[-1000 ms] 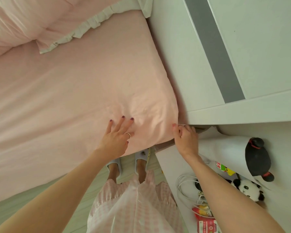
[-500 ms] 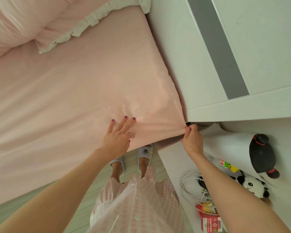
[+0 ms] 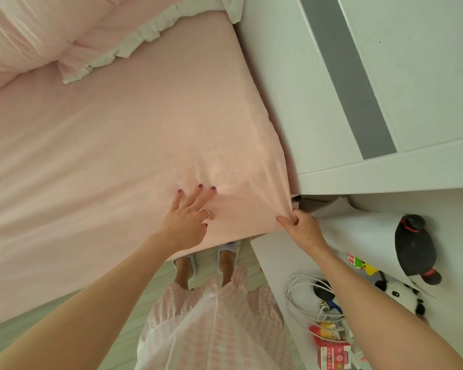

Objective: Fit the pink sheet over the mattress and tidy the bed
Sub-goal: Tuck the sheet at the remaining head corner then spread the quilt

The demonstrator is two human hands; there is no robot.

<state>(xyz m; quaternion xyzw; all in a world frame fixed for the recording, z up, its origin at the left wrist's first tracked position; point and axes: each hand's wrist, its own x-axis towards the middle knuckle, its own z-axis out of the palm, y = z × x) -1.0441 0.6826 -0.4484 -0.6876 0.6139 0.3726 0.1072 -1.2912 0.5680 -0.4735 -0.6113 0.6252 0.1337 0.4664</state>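
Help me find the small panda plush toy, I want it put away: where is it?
In the head view it lies at the lower right, the black-and-white panda plush toy on the white side table, beside the coiled white cable.

Right hand point(image 3: 304, 231) now pinches the pink sheet point(image 3: 134, 145) corner

Bedroom in a home, no doubt. Bed w/ pink sheet point(image 3: 123, 134) stretched over the mattress, frilled pillow point(image 3: 64, 30) at the head. White wardrobe point(image 3: 385, 76) w/ a grey strip right beside the bed. Bedside table point(image 3: 273, 260) carries a panda plush point(image 3: 401, 293), a coiled white cable point(image 3: 297, 292) and a red box point(image 3: 332, 353). Person stands on pale wood floor point(image 3: 16, 332) in slippers point(image 3: 226, 252) and pink checked nightwear point(image 3: 211, 316) — home gear.
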